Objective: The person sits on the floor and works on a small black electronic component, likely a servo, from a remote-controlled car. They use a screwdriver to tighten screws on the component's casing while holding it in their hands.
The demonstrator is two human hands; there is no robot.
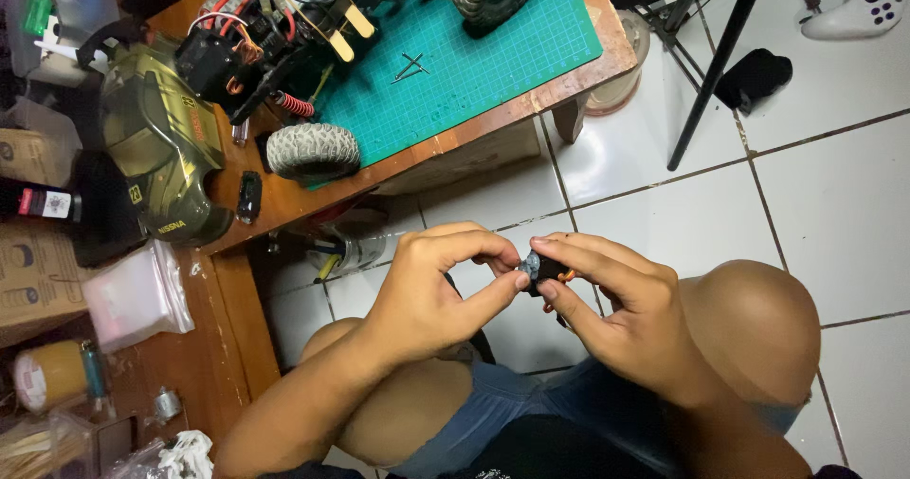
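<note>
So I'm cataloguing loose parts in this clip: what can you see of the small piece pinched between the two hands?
The small part is mostly hidden by fingertips. What shows is a dark grey to black, hard-looking body with an orange bit at its right side. The left hand pinches it from the left with thumb and forefinger; the right hand grips it from the right. It is held in the air above the person's lap and the white tiled floor, off the table.
</note>
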